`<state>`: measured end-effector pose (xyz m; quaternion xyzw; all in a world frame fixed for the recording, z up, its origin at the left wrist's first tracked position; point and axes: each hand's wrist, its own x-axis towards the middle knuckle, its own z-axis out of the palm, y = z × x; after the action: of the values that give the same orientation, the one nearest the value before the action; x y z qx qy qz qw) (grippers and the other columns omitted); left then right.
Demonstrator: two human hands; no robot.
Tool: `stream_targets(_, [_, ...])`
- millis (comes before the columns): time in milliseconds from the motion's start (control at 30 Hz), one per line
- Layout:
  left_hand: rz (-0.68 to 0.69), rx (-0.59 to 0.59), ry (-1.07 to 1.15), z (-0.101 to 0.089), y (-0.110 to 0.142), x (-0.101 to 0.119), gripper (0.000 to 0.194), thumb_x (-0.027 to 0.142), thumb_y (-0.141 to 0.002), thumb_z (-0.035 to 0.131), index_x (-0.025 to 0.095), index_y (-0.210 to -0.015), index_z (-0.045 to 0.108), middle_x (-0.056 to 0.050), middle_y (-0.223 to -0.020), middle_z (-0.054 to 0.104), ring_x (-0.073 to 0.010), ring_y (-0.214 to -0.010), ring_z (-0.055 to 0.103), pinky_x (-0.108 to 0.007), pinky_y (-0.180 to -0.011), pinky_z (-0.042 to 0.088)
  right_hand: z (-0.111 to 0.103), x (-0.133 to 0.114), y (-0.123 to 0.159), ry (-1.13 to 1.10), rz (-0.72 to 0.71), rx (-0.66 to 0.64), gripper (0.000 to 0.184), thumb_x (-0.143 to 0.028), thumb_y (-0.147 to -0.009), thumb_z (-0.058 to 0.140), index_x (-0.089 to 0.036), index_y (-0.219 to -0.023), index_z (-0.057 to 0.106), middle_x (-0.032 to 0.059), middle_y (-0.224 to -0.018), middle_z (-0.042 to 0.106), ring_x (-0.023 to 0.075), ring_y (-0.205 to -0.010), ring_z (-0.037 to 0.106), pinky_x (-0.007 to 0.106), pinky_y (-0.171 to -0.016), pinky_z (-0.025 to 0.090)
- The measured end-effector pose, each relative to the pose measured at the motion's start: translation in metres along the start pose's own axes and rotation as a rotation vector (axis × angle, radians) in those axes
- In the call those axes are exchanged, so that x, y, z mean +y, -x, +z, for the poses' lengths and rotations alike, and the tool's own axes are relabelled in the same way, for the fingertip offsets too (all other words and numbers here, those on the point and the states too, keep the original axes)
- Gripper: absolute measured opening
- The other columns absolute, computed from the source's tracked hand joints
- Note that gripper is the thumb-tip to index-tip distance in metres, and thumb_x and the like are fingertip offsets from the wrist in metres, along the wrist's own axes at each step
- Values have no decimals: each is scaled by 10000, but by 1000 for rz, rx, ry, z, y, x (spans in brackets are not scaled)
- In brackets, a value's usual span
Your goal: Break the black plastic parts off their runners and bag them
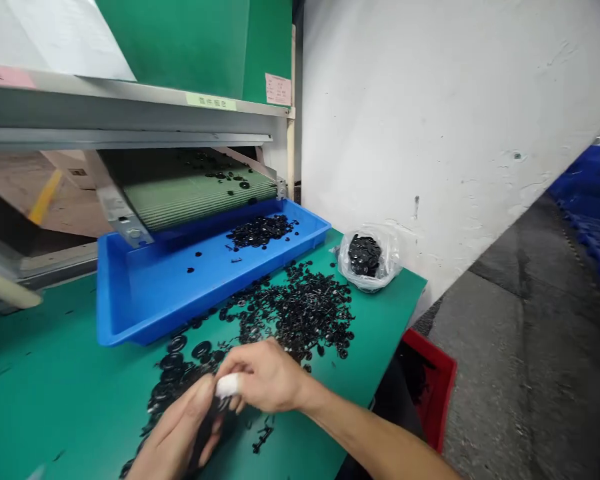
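Note:
My left hand (183, 427) and my right hand (265, 377) meet low over the green table. Between their fingertips is a small black part (223, 403), mostly covered by the fingers and a little blurred, so its exact kind is unclear. White tape (229, 385) wraps the right thumb. Both hands are closed around the part. Beyond them spreads a heap of small black parts (315, 307), and to their left lie larger black round parts (173, 363). A thin black branched piece (263, 440) lies just below the right hand.
A blue tray (155, 323) holding a pile of black parts (261, 231) stands below a green conveyor belt (195, 190). A clear plastic bag (371, 283) with black discs sits by the white wall (430, 120). On the floor at right is a red bin (445, 387).

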<state>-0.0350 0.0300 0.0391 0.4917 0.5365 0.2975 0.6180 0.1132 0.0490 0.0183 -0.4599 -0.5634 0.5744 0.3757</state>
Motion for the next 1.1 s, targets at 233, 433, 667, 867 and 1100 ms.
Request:
stream_targets(233, [79,-108,100,-2,-2,-6,453,614,-858,461,190,-698,475,64,-552,433,-55,-388,321,-154,-350,162,-24,-5,19,365,-222,176,231,-62,-824,440,-187,-929,604,-24,-656,631,114,-576,617,203,-554,478])
stream_targets(433, [119,-107,150,-3,3,-7,424,572,-860,499,194,-674,454,80,-496,395,-46,-372,295,-141,-339,145,-36,4,21,590,-383,154,305,38,-766,404,-185,-851,592,-2,-790,622,123,-705,597,228,-663,465])
stream_targets(667, [138,10,540,-22,8,-4,351,453,-883,554,188,-679,447,72,-550,425,-25,-358,266,-103,-292,164,-41,12,19,1063,-442,286,218,-36,-901,456,-174,-959,615,51,-854,643,183,-757,575,276,-661,444])
stream_targets(867, [105,-24,886,-28,15,-16,325,375,-925,521,174,-677,465,70,-568,402,-17,-346,282,-83,-263,216,-13,1,19,1271,-493,135,71,-121,-862,598,-168,-898,636,70,-941,610,213,-854,525,323,-719,485])
stream_targets(1100, [44,-18,960,-13,21,-13,313,364,-889,583,165,-670,479,65,-563,406,-12,-351,308,-78,-264,213,18,12,14,1227,-424,22,150,-36,-824,536,-130,-839,652,132,-950,608,260,-908,526,380,-760,470])
